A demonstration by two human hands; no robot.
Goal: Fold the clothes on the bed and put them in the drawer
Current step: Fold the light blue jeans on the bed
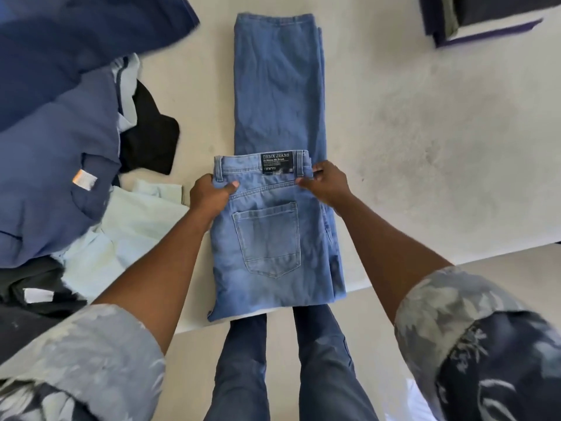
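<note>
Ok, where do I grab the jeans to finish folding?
Grip the jeans by the waistband, left hand and right hand at its two corners, coming from the sides: that thick edge lies straight across the flat legs, so it should lift evenly.

The person wears a dark navy shirt printed with pale leaf shapes. The left sleeve (100, 360) and the right sleeve (473, 344) are both rolled back into broad cuffs. The turned-out reverse of each cuff is a washed-out grey-blue, with the same pattern showing faintly. The forearms are bare from the cuffs down, as are the left hand (209, 196) and the right hand (328, 183). On the legs are plain, slim blue trousers (321, 375), with one leg a shade darker than the other.
</note>
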